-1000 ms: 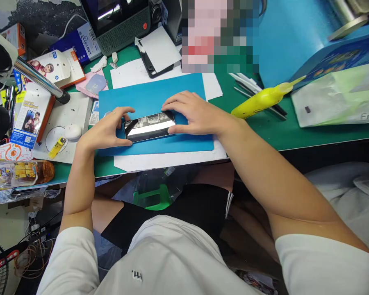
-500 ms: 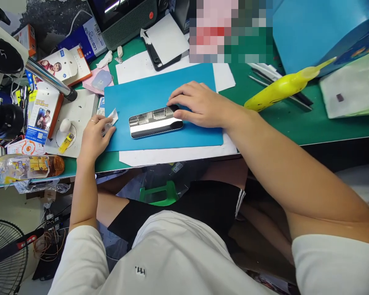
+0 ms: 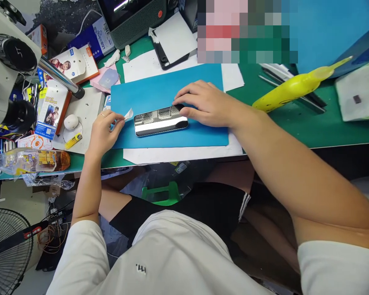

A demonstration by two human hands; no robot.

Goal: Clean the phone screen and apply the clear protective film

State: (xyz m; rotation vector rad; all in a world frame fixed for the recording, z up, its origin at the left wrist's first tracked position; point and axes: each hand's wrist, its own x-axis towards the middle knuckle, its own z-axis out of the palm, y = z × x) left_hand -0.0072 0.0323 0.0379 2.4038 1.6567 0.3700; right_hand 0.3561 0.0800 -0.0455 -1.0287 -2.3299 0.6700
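Observation:
A phone (image 3: pixel 160 126) with a glossy dark face lies flat on a blue mat (image 3: pixel 156 90), its surface mirroring bright lights. My right hand (image 3: pixel 207 103) grips its right end, with the thumb and forefinger at the far right corner. Between the thumb and fingers of my left hand (image 3: pixel 103 130) is a small white wipe (image 3: pixel 128 114). That wipe hangs just left of the phone, apart from it, over the mat's left part.
Left of the mat stand a microscope post (image 3: pixel 60 78), phone-part boxes (image 3: pixel 52 112), a yellow lighter (image 3: pixel 73 141) and a drink bottle (image 3: pixel 33 160). A yellow squeeze bottle (image 3: pixel 290 92) lies by my right forearm. Behind the mat is a black phone case (image 3: pixel 162 60) under white card.
My left hand has lifted the wipe slightly and brought it closer to the phone. My right hand keeps its place at the phone's right end. The whole view has shifted a little.

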